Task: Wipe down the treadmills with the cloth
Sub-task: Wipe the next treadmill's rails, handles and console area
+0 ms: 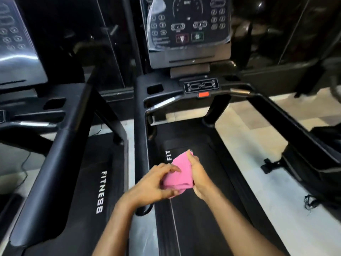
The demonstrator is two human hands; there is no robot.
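While our left hand and right hand both grip the pink cloth above the treadmill belt near its front end, we should fold it flat before wiping the console.

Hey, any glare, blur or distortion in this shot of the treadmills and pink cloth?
Head view: glare streaks the left console and the plastic film on the middle console. Head view: the left hand, right hand and pink cloth are slightly motion-blurred. Head view: wide-angle distortion bows the handrail; the far right edge is blurriest.
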